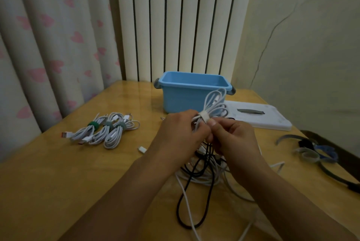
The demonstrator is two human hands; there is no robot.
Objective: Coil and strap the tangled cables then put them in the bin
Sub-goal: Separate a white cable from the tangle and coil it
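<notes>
A coiled white cable [216, 102] is held up over the table, with a white strap [204, 118] wrapped round its middle. My left hand [179, 133] grips the coil from the left. My right hand [231, 139] pinches the strap at its right side. Below both hands lies a tangle of black and white cables [198, 174]. The blue bin [191, 92] stands behind the coil; nothing shows inside it. Three strapped white coils [105, 129] lie to the left on the wooden table [58, 172].
The bin's white lid [259, 116] lies flat to the right of the bin. Several loose straps [311, 153] lie near the table's right edge. A loose white plug [142, 150] sits left of my left wrist. A radiator and a curtain stand behind the table.
</notes>
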